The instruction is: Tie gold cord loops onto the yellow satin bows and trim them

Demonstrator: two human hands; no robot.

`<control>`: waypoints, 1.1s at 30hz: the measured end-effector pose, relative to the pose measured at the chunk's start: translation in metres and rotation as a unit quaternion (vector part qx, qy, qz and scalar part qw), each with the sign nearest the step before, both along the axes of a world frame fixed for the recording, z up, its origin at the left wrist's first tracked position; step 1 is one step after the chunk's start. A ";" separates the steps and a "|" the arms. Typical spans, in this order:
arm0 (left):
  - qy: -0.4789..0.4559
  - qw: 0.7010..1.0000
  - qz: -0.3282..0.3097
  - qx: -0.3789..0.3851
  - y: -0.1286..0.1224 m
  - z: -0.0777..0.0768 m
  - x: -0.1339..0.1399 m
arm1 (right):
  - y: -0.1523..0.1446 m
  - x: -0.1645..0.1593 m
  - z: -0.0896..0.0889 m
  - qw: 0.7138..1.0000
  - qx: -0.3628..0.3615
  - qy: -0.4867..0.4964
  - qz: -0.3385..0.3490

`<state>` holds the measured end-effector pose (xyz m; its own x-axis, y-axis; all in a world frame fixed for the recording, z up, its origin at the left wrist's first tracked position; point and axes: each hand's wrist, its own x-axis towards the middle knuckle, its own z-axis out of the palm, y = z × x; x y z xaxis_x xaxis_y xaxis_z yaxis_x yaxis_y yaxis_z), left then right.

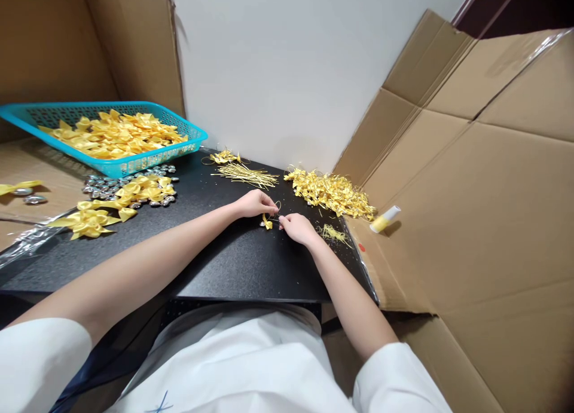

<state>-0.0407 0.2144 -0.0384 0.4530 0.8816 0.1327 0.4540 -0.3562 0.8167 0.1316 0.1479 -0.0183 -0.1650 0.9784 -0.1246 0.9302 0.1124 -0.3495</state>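
Observation:
My left hand [256, 204] is closed in a pinch on a thin gold cord, and a small cord loop [278, 205] stands out past its fingertips. Just below those fingers hangs a small yellow ribbon bow [268, 222] with a shiny silver piece [262, 224] at its side. My right hand [298, 228] faces it from the right, thumb and finger pressed together at the cord by the bow. The exact grip there is too small to make out. Both hands are over the middle of the black tabletop [251, 269].
A turquoise basket [107, 166] of yellow ribbon bows stands at the left, with silver pieces [101, 186] and loose bows [92, 222] before it. Gold cords [246, 175] lie behind my hands. Finished-looking bows [329, 192], cord scraps [334, 233] and a white-yellow tube [384, 219] are at the right, beside cardboard walls [493, 222].

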 end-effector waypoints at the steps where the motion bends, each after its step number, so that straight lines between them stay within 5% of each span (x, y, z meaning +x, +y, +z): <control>1: 0.000 1.000 0.000 0.000 0.000 0.000 0.000 | 0.000 0.000 0.000 1.000 -0.001 0.001 -0.001; 11: -0.030 1.000 -0.008 -0.002 0.004 -0.004 -0.001 | -0.002 0.004 0.000 1.000 0.010 0.021 -0.008; 19: -0.139 0.988 0.033 -0.063 0.004 -0.002 -0.004 | -0.037 0.122 0.006 0.972 0.167 0.073 -0.151; 22: -0.126 0.989 0.025 -0.069 0.006 -0.003 -0.003 | -0.044 0.141 0.007 0.969 0.183 0.090 -0.137; 28: -0.113 0.992 0.029 -0.056 0.005 -0.004 -0.002 | -0.028 0.064 0.017 0.988 0.151 0.035 -0.010; 33: -0.126 0.990 0.020 -0.051 0.005 -0.004 -0.002 | -0.008 0.010 0.018 0.989 0.121 -0.074 0.031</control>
<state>-0.0423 0.2191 -0.0428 0.3804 0.9131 0.1465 0.2433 -0.2516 0.9367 0.1414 0.1401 -0.0008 -0.2230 0.9712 0.0846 0.9578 0.2344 -0.1662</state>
